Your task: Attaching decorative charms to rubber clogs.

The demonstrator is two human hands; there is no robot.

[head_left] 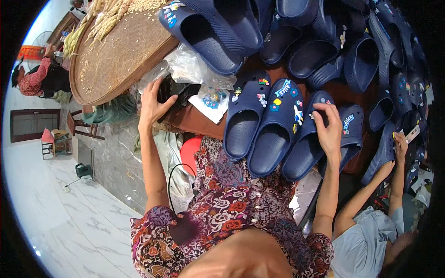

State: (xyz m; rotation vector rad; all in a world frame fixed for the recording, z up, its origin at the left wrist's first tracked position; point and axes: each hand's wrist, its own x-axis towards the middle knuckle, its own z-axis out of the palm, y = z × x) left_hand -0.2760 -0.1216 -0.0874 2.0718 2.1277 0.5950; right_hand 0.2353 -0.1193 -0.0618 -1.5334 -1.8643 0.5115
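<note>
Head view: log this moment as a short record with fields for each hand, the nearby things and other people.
left hand: open, fingers spread on a dark bag beside clear plastic bags
right hand: fingertips pressing on the upper of a navy clog
nearby: two more navy clogs with colourful charms; pile of navy clogs; round woven tray
others: a second person's hand at right; a seated person far left
</note>
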